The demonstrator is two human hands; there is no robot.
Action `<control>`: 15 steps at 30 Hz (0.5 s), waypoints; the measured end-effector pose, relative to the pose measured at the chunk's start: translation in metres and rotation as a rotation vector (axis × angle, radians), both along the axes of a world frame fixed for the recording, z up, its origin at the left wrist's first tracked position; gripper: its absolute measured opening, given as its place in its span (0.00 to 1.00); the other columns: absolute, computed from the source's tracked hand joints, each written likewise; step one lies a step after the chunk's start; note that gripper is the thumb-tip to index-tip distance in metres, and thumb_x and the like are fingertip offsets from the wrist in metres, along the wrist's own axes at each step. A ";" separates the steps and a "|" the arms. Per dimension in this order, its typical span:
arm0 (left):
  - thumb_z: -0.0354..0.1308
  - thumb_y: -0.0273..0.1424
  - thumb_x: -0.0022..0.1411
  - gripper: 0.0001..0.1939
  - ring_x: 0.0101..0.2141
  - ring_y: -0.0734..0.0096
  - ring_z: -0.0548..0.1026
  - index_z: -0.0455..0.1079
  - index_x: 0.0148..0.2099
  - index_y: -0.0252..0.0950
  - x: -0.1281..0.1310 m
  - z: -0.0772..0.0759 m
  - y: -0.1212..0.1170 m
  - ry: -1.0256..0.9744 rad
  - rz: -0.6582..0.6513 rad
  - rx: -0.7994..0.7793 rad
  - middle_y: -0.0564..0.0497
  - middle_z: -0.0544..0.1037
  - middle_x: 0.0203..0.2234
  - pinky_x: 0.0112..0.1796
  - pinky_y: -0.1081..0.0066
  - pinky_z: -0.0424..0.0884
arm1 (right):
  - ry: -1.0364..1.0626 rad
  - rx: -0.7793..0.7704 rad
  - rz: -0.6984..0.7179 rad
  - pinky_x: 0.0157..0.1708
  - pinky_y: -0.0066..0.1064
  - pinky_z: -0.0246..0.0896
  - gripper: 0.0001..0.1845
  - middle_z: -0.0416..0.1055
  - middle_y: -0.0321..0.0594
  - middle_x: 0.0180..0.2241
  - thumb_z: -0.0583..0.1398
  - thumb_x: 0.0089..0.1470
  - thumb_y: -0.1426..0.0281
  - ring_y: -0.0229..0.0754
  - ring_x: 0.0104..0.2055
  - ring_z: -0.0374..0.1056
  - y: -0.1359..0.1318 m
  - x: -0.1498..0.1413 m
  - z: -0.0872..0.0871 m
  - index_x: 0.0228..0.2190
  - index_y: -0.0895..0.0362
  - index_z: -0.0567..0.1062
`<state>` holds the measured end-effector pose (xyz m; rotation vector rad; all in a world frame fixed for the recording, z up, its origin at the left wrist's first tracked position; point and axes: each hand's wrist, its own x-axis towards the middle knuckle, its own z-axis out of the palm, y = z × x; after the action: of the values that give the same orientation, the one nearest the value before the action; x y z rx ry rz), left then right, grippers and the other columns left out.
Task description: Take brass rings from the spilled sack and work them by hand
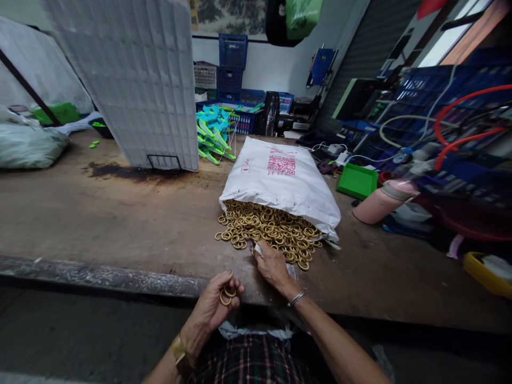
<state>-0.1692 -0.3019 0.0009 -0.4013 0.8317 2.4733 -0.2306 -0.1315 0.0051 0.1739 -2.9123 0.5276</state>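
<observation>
Currently, left hand (216, 300): fingers curled around gold rings (225, 304), in front of the white sack (288, 184), off its left corner.
Right hand (274, 269): fingertips at the near side of the ring heap (280, 226), in front of sack mouth; can't tell if it grips a ring.
Ring heap: spills out of sack mouth onto the bench (160, 218), a few loose ones left of the sack.
Front edge (100, 277): runs in front of the sack; left hand is right by it.
Room: widest stretch of bench top is left of sack, up to the white panel (156, 96) standing behind-left. Right of sack is tighter: green tray (357, 181), pink bottle (384, 200). Behind-left of sack: turquoise-green pile (214, 130).
Sack print: red QR code (281, 165), small boxed mark (245, 168) to its left; red characters too small to read. No brand legible to me.
</observation>
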 end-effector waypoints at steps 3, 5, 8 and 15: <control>0.65 0.37 0.45 0.18 0.22 0.77 0.68 0.59 0.24 0.33 -0.004 0.002 0.006 0.072 -0.021 -0.028 0.56 0.65 0.18 0.16 0.80 0.58 | 0.009 -0.200 0.000 0.25 0.27 0.45 0.08 0.62 0.34 0.21 0.49 0.53 0.69 0.36 0.23 0.56 0.009 0.006 0.000 0.26 0.56 0.65; 0.63 0.39 0.47 0.18 0.19 0.79 0.65 0.58 0.26 0.34 -0.007 0.003 0.013 0.137 -0.032 -0.098 0.58 0.63 0.17 0.15 0.81 0.56 | 0.011 -0.357 0.012 0.25 0.26 0.47 0.11 0.59 0.33 0.20 0.48 0.54 0.65 0.36 0.23 0.54 0.014 0.011 0.002 0.25 0.56 0.63; 0.61 0.42 0.49 0.18 0.17 0.82 0.61 0.60 0.33 0.36 -0.012 0.006 0.023 0.236 -0.029 -0.246 0.60 0.63 0.17 0.14 0.82 0.54 | -0.043 -0.563 0.017 0.25 0.26 0.48 0.11 0.57 0.31 0.20 0.49 0.52 0.63 0.35 0.23 0.53 0.019 0.019 0.008 0.24 0.56 0.63; 0.57 0.46 0.51 0.22 0.14 0.84 0.56 0.61 0.41 0.35 -0.018 0.010 0.038 0.418 -0.045 -0.532 0.60 0.63 0.17 0.14 0.81 0.50 | -0.313 -0.927 0.030 0.19 0.24 0.45 0.11 0.55 0.27 0.15 0.53 0.48 0.61 0.31 0.18 0.48 0.020 0.039 0.020 0.22 0.55 0.63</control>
<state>-0.1872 -0.2637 0.0110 -0.0312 1.6597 2.2975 -0.1915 -0.1116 0.0255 -0.0014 -2.5804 1.9484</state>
